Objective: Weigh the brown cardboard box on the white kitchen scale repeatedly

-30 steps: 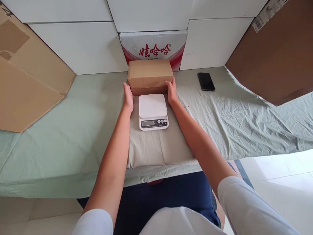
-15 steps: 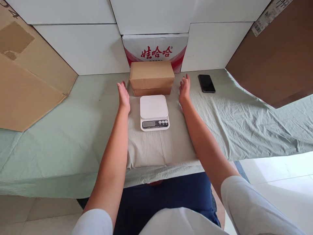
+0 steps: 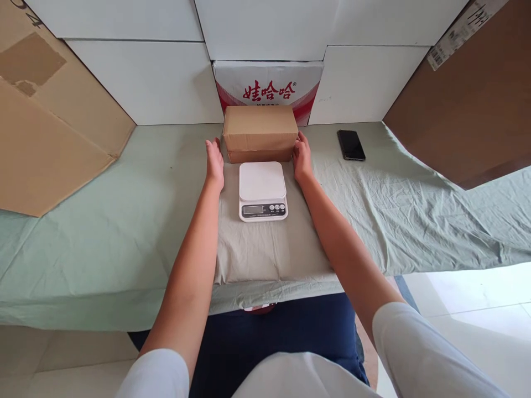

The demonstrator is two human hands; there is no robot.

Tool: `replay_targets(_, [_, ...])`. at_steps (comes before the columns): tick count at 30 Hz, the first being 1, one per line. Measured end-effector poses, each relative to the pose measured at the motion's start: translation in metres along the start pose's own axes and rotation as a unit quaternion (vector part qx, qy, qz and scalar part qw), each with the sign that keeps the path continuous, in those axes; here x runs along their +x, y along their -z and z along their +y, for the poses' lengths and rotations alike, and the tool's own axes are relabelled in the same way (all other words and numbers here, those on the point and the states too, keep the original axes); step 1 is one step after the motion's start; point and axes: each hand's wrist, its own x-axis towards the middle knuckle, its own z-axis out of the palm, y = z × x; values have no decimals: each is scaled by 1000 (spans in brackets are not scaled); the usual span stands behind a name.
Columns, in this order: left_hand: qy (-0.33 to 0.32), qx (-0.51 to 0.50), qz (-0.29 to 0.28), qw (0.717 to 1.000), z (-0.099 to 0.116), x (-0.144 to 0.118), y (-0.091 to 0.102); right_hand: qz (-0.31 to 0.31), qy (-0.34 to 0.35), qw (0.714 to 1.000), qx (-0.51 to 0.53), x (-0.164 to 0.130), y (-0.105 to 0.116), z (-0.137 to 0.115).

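A small brown cardboard box (image 3: 260,128) stands just behind a white kitchen scale (image 3: 262,182), whose display and buttons face me. My left hand (image 3: 214,160) is upright at the box's left side, fingers stretched and a narrow gap between it and the cardboard. On the other side, my right hand (image 3: 302,157) is at the box's right face, its fingers slightly bent and seemingly touching the lower edge. Part of those fingertips is hidden by the box corner. Neither hand is gripping anything.
A black phone (image 3: 350,145) lies to the right on the green cloth (image 3: 166,221). Behind the box is a white and red carton (image 3: 269,77) against white panels (image 3: 141,83). Large cardboard pieces stand at left (image 3: 62,132) and right (image 3: 456,110).
My right hand has moved left, from beside the box to its right face. My left hand has come slightly closer to the box. The box and scale stay where they were.
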Motion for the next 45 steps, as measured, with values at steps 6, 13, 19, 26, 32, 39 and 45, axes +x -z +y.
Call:
replay_targets(6, [6, -6, -25, 1000, 1, -5, -8, 7, -13, 1000, 2, -9, -12, -17])
replay_targets(13, [-26, -2, -56, 998, 11, -17, -22, -1, 3, 1000, -21, -17, -21, -30])
replay_targets(19, [-16, 6, -46, 999, 20, -27, -28, -9, 0, 999, -45, -25, -24, -40])
replay_targets(26, [-8, 13, -27, 1000, 25, -28, -26, -16, 28, 998, -45, -19, -26, -35])
replay_targets(32, [-27, 8, -29, 999, 45, -44, -13, -46, 112, 985, -121, -18, -25, -48])
replay_targets(39, [-67, 10, -96, 993, 82, -119, 5, -117, 178, 968, -131, -85, -11, -93])
replay_targets(45, [-57, 42, -108, 992, 83, -168, 17, -116, 146, 977, -105, -136, -5, -90])
